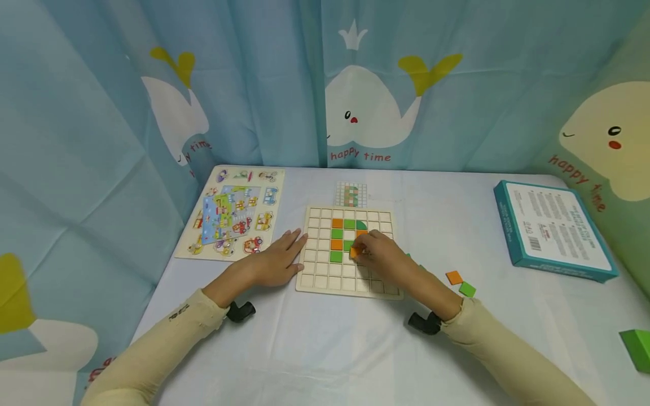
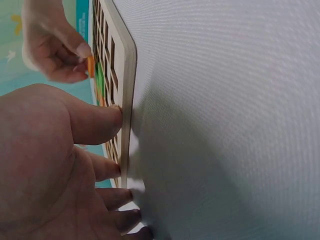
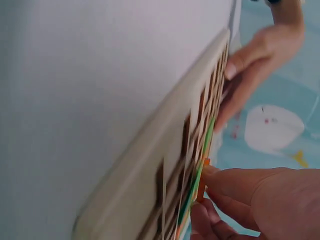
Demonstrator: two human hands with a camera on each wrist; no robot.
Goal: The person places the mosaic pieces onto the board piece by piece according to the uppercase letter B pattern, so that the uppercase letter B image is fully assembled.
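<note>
A wooden grid board lies on the table, with orange and green square tiles and a rounded green piece set in its cells. My right hand pinches an orange square tile between thumb and fingers, close over the cells below a green tile. The same tile appears edge-on in the left wrist view. My left hand rests at the board's left edge with spread fingers, and its thumb touches the rim. Part of the board's right side is hidden under my right hand.
Behind the board lies a small printed pattern card. A picture puzzle board with cards on it is at the left. Loose orange and green tiles lie right of my forearm. Farther right are a teal box and a green block.
</note>
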